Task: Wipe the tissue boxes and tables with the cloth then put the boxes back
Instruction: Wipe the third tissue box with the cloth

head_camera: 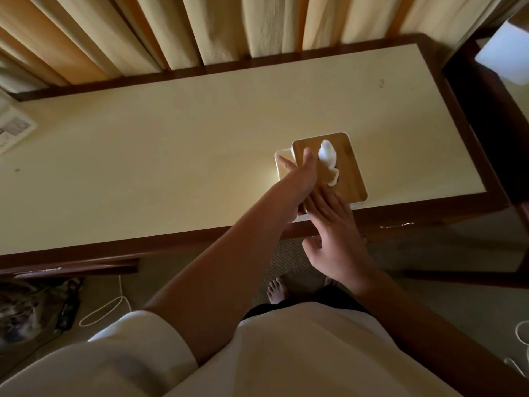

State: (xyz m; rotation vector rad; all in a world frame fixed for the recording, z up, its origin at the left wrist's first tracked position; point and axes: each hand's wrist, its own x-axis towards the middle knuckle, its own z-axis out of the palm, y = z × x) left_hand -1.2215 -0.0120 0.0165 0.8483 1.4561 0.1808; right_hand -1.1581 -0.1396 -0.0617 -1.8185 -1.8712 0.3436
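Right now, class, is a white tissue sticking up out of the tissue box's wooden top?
Yes, a white tissue pokes up from the wooden top of the tissue box, beside the left hand.

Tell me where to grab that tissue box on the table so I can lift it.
Grip the tissue box by its white walls, below the wooden lid, one hand on each long side, coming in from the near edge of the table. The lid is flat and a tissue sticks up through its middle, so the top likely gives poor hold.
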